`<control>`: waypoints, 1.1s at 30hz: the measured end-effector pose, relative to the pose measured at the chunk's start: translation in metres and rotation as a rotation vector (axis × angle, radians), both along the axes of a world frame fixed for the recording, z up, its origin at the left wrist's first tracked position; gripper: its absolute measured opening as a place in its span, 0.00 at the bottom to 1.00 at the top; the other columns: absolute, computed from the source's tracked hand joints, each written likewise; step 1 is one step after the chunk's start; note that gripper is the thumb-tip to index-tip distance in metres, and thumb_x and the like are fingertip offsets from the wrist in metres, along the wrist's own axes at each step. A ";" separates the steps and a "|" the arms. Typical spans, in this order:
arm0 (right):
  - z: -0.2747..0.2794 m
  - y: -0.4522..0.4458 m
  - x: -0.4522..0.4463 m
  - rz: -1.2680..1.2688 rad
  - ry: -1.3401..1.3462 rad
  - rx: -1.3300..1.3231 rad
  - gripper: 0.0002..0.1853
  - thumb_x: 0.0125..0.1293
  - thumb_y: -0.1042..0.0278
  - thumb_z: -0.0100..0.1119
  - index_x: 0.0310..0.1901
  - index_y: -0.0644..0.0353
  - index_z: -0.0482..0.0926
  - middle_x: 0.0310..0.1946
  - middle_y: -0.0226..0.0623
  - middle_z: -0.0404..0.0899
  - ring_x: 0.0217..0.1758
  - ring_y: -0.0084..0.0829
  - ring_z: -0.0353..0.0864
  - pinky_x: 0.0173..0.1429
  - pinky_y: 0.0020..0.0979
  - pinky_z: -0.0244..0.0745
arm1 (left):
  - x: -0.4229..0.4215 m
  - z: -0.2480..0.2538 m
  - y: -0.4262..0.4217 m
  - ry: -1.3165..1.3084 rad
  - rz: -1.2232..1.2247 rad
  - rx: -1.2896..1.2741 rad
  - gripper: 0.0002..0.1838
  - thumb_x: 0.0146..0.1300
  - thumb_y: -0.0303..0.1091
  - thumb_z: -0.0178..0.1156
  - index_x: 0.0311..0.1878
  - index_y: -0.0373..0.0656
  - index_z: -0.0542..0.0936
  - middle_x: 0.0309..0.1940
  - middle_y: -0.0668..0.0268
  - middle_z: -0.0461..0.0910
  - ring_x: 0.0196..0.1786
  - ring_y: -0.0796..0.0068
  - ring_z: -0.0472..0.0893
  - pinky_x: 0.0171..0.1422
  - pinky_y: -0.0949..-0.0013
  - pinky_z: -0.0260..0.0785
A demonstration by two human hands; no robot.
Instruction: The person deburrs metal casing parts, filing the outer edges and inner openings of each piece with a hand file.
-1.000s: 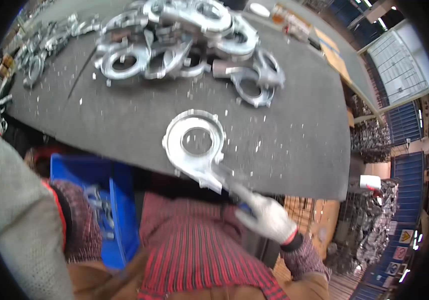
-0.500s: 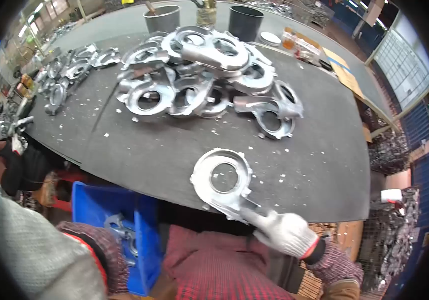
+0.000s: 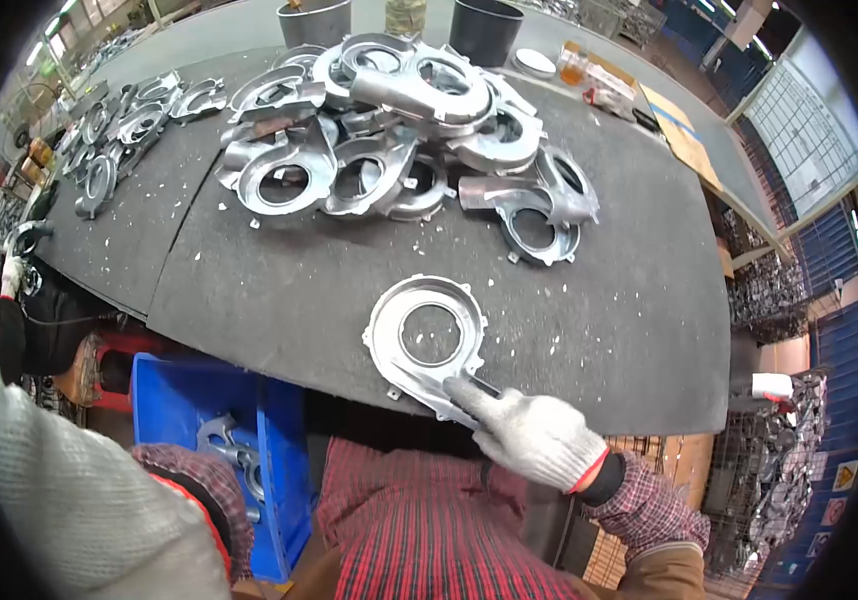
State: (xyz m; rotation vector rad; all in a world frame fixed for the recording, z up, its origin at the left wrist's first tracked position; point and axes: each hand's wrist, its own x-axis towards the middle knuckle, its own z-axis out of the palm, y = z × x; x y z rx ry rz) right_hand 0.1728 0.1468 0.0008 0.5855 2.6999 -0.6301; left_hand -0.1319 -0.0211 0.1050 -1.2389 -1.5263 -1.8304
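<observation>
A silver ring-shaped metal casting (image 3: 385, 335) with a short spout lies at the near edge of the dark table mat, its spout towards me. My right hand (image 3: 541, 440), in a white knit glove, is closed on the spout end; a dark-tipped finger lies along the top of it. The thumb side is hidden. My left hand (image 3: 79, 490), in a grey-white glove with a red cuff, looms close to the camera at lower left. Its fingers are out of sight. Below it stands a blue bin (image 3: 284, 470) with metal castings (image 3: 239, 452) inside.
A large pile of similar castings (image 3: 289, 185) covers the back middle of the mat (image 3: 279, 300), with another heap (image 3: 139, 125) at left. Two buckets (image 3: 484, 35) stand behind. White chips dot the mat. At far left a co-worker's gloved hand (image 3: 13, 277) shows. A wire cage (image 3: 779, 480) stands right.
My right hand has moved slightly up and left, further onto the casting's spout. The whole view has shifted a little, and the casting appears sharper now.
</observation>
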 end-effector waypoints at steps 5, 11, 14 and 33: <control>0.003 0.005 -0.014 0.028 0.131 -0.053 0.39 0.73 0.65 0.66 0.84 0.46 0.67 0.40 0.56 0.90 0.40 0.59 0.93 0.42 0.55 0.89 | 0.023 -0.019 -0.041 -0.166 0.141 -0.100 0.32 0.73 0.36 0.72 0.72 0.23 0.78 0.70 0.41 0.82 0.68 0.51 0.85 0.78 0.44 0.77; 0.007 0.018 -0.038 0.074 0.126 0.015 0.37 0.78 0.61 0.64 0.85 0.48 0.65 0.38 0.56 0.90 0.38 0.56 0.93 0.39 0.54 0.88 | 0.031 -0.121 0.020 -0.163 -0.044 -0.585 0.21 0.72 0.21 0.68 0.67 0.37 0.86 0.60 0.54 0.88 0.61 0.62 0.88 0.70 0.60 0.80; 0.013 0.017 -0.048 0.090 0.069 0.030 0.36 0.78 0.61 0.64 0.85 0.47 0.65 0.37 0.56 0.90 0.37 0.56 0.93 0.39 0.54 0.88 | 0.026 -0.196 0.035 0.070 -0.080 -0.800 0.21 0.68 0.21 0.70 0.65 0.38 0.86 0.49 0.56 0.88 0.53 0.52 0.88 0.63 0.54 0.81; 0.024 0.036 -0.054 -0.021 -0.043 0.036 0.37 0.76 0.62 0.64 0.84 0.48 0.65 0.45 0.56 0.92 0.44 0.56 0.94 0.47 0.55 0.90 | 0.053 -0.197 0.030 0.206 -0.134 -0.649 0.22 0.53 0.22 0.72 0.54 0.40 0.88 0.35 0.60 0.81 0.40 0.54 0.81 0.48 0.50 0.75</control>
